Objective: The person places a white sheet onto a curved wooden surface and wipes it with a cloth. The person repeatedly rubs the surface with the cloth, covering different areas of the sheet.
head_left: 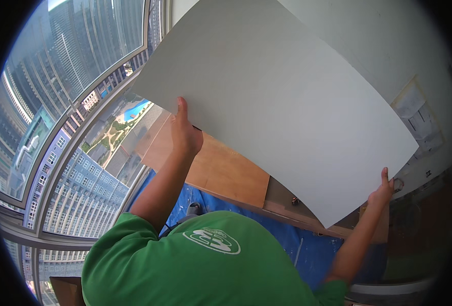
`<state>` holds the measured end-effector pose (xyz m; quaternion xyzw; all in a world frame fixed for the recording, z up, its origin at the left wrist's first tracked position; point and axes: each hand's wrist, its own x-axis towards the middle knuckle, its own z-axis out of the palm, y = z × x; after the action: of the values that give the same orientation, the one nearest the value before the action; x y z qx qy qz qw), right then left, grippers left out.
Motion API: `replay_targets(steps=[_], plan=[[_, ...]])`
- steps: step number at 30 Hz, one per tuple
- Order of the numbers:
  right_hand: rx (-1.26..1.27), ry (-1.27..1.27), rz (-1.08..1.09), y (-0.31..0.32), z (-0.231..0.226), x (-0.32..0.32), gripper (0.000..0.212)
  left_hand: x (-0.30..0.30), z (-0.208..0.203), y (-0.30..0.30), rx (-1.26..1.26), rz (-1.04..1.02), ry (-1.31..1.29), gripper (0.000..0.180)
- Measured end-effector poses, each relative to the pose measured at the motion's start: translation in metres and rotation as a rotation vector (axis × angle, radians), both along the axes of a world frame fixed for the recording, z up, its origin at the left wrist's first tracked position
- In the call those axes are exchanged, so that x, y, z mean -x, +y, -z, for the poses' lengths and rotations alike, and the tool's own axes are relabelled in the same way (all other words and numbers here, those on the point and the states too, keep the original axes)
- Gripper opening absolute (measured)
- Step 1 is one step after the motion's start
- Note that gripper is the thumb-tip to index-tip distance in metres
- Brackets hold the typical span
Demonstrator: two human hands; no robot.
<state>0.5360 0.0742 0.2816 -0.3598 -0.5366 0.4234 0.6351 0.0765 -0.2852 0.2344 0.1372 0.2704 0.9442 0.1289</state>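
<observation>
Both arms are spread wide around a large pale grey panel [282, 97], smooth and flat-faced, held up in front of me at a tilt. My left hand [186, 132] grips its near edge toward the left, with the thumb on the face and the fingers hidden underneath. At the right end, my right hand [381, 195] is closed on the short edge between two corners, its thumb pointing up. The panel's far edge runs out of view at the top.
Below the panel lies a brown wooden board surface [231, 168], with a small dark object [295, 201] on it. A blue sheet [287, 239] covers the floor. Tall windows [78, 143] line the left; a pale wall [389, 46] with taped-up papers [421, 120] stands right.
</observation>
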Motion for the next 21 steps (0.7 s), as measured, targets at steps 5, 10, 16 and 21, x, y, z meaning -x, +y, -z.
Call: replay_targets(steps=[5, 10, 16, 21], plan=[[0.213, 0.055, -0.167, 0.006, 0.093, 0.034, 0.06, 0.001, -0.083, -0.029, -0.018, -0.116, 0.283, 0.051], [0.445, -0.265, -0.048, 0.038, 0.119, 0.057, 0.072, -0.027, -0.161, -0.041, 0.001, -0.144, 0.419, 0.055], [-0.573, -0.7, 0.303, 0.043, -0.026, 0.109, 0.074, -0.065, -0.198, -0.082, 0.217, -0.007, 0.277, 0.064], [-0.557, -0.74, -0.088, 0.009, -0.12, 0.204, 0.078, -0.067, -0.168, -0.061, 0.06, -0.166, 0.322, 0.056]])
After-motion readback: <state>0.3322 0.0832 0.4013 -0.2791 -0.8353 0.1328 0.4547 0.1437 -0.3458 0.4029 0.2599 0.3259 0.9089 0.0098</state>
